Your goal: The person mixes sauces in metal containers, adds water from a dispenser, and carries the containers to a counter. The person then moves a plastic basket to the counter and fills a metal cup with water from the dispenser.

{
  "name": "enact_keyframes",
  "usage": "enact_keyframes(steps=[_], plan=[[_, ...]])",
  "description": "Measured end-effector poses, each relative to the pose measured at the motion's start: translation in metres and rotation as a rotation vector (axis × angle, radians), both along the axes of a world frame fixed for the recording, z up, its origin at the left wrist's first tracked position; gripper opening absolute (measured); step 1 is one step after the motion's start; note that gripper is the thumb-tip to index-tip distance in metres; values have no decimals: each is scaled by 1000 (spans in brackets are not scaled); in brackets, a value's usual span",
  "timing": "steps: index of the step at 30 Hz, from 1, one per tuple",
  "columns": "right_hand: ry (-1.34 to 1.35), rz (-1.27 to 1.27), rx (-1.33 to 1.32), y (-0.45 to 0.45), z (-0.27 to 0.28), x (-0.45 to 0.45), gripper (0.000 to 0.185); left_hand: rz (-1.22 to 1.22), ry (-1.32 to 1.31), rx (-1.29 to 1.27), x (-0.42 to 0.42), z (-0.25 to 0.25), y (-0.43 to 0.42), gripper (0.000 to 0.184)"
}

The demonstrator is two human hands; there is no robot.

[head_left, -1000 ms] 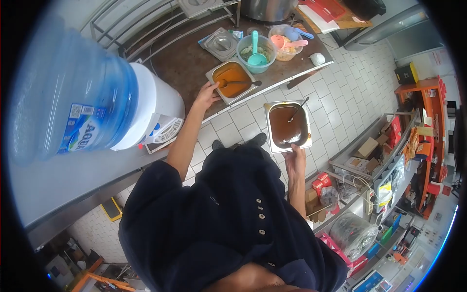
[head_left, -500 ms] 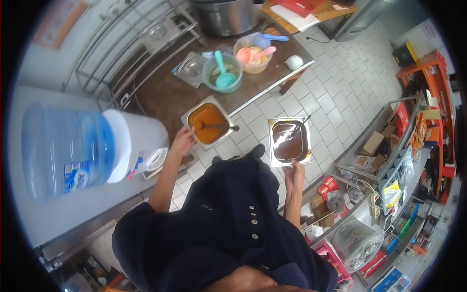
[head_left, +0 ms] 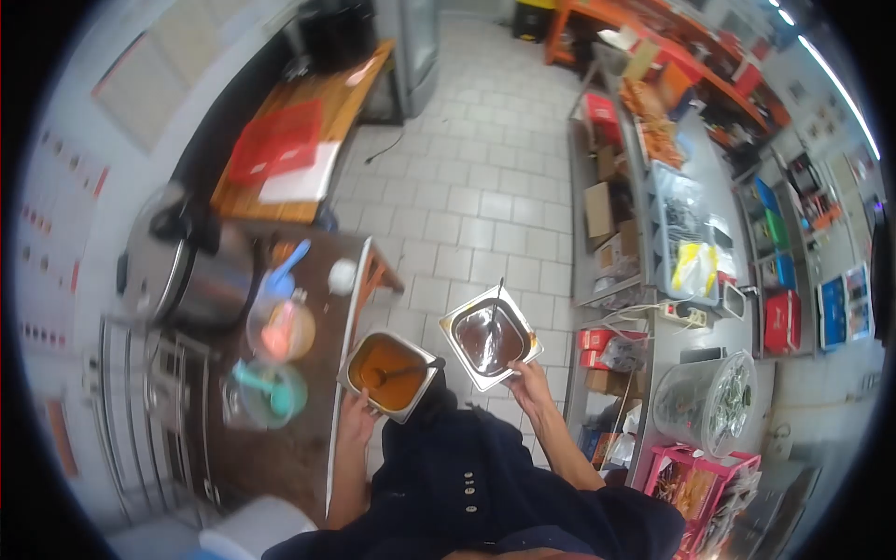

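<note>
One orange-sauce pan (head_left: 416, 389): frame center, up-right of left hand (head_left: 357, 418), which pinches its lower-left rim; fingers mostly hidden.
Dark-sauce pan (head_left: 464, 355): just right of it, up-left of right hand (head_left: 529, 385) pinching the lower-right rim; long axis upper-left to lower-right.
Counter (head_left: 280, 459): left; left hand nearer, right hand well apart.
Counter-to-orange-sauce-pan contact: can't tell.

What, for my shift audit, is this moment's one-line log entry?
left hand holds pan of orange liquid | right hand holds pan of brown liquid | utensil in each
</note>
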State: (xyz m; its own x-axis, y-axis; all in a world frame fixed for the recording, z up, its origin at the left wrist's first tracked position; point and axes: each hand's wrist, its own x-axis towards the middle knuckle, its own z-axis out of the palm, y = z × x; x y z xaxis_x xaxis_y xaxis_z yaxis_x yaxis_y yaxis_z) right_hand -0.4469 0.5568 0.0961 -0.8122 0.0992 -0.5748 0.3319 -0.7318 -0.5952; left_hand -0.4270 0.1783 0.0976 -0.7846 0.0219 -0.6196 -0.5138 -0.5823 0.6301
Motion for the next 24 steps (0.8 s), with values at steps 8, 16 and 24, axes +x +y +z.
enact_keyframes(steps=[8,16,24], plan=[[42,-258,3,97,-11,-135,41,-214,19,-18,-239,-11,111,30],[38,-511,37,177,30,-299,42,-424,49,-22,-499,-7,221,23],[44,-616,48,286,24,-486,43,-459,76,-26,-737,-1,347,23]])
